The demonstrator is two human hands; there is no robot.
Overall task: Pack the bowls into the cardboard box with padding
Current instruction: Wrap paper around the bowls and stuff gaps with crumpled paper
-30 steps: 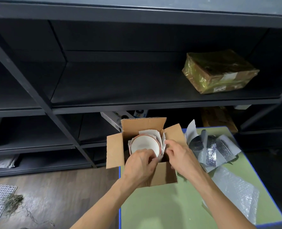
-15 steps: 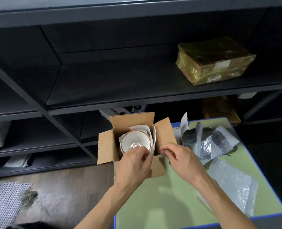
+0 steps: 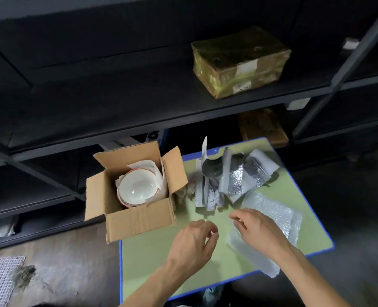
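Note:
An open cardboard box [image 3: 139, 220] stands at the left edge of the green table [image 3: 159, 258], partly hanging over it. Inside sits a white bowl [image 3: 137, 188] with a reddish rim, wrapped round by white padding paper [image 3: 155, 171]. My left hand [image 3: 194, 242] hovers over the table just right of the box, fingers loosely curled, holding nothing. My right hand [image 3: 256, 229] reaches over the bubble wrap sheet [image 3: 272, 220] on the table's right side, fingers loosely bent at the sheet's near edge; whether they touch it is unclear.
A heap of silver foil padding pieces [image 3: 234, 176] lies at the table's far side. Dark metal shelving [image 3: 117, 111] rises behind, with a yellow-taped parcel [image 3: 241, 63] on it. The floor lies to the left, with a mesh mat [image 3: 0, 280].
Both hands have left the box and moved right and toward me. The right one now hangs over the bubble wrap. The camera has tilted down and right.

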